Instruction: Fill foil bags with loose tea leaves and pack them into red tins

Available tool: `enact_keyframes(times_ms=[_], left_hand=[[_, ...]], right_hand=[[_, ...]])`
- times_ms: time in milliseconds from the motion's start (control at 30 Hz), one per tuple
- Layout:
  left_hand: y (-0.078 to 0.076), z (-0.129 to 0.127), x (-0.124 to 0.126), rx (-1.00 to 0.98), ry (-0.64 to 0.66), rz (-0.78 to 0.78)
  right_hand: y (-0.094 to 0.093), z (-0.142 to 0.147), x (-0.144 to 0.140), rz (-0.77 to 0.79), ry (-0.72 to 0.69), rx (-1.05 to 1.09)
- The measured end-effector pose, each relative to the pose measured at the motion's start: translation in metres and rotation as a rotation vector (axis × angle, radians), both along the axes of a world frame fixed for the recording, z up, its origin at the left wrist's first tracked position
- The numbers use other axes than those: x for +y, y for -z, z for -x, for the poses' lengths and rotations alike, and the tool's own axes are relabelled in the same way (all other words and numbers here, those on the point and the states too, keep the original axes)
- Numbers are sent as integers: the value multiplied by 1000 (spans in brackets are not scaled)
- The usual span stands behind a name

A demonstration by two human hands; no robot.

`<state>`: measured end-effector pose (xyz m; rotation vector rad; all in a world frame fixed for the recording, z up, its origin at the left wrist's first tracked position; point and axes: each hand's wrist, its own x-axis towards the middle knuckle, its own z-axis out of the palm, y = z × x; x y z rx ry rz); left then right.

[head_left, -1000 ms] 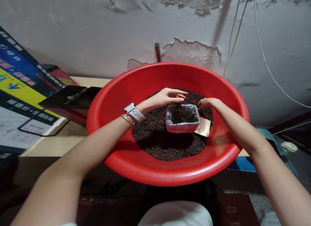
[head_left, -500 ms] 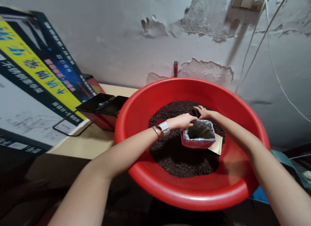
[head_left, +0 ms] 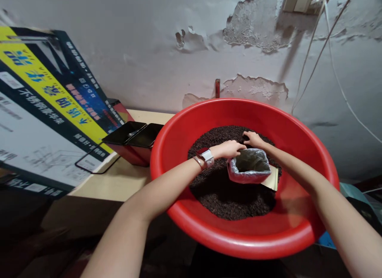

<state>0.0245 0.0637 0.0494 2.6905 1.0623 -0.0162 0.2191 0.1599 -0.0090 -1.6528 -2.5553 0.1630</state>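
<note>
A big red plastic basin holds a heap of dark loose granules. On the heap stands a small pink box lined with a clear plastic bag, partly filled with the granules. A flat gold card lies under its right side. My left hand, with a white watch on the wrist, rests curled at the box's left rim. My right hand lies on the granules just behind the box. Whether either hand holds granules is hidden.
A large printed cardboard box leans at the left on a pale wooden table. Two open red tins with black lining sit beside the basin. A peeling wall with hanging cables rises behind.
The view swung left and up. My left hand moved from over the box's back rim to its left rim and curled. My right hand shifted left, behind the box.
</note>
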Motion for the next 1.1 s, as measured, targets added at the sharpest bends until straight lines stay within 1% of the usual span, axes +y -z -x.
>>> enact_keyframes(times_ms=[67,133,167,233,300,333,400,467,533,600,767,867,900,933,1000,1067,1100], left_hand=[[0,4,5,-95,23,94],[-1,10,10,-236,-11,154],[-2,13,12,-323,-55,152],[-5,19,17,-513,-193,86],[-9,25,22,-664,-346,-13],[-11,29,25,-710,-419,-61],[-16,34,29,-749,-531,-159],[-19,39,33,-754,-594,-225],[-20,41,34,-744,-622,-244],[-21,41,32,-707,-634,-236],[-23,39,26,-587,-633,-219],[-24,39,25,-537,-630,-210],[-23,39,25,-511,-607,-194],[-22,38,25,-475,-564,-157],[-20,35,22,-357,-399,-13],[-17,30,17,-211,-197,151],[-16,26,13,-143,-126,199]], right_hand=[[-21,2,-7,-52,-3,47],[-47,5,-18,-92,-44,134],[-60,6,-25,-105,-78,196],[-83,7,-44,-105,-158,324],[-101,7,-65,-75,-221,393],[-107,6,-76,-52,-243,398],[-113,5,-96,-3,-280,380],[-113,4,-111,42,-306,349],[-110,3,-118,65,-319,321],[-106,2,-120,66,-321,298],[-104,4,-117,83,-303,277],[-112,11,-120,145,-287,301],[-116,13,-121,152,-289,304],[-121,15,-122,146,-292,302],[-130,16,-121,112,-274,302],[-135,11,-113,64,-187,311],[-134,6,-106,43,-122,295]])
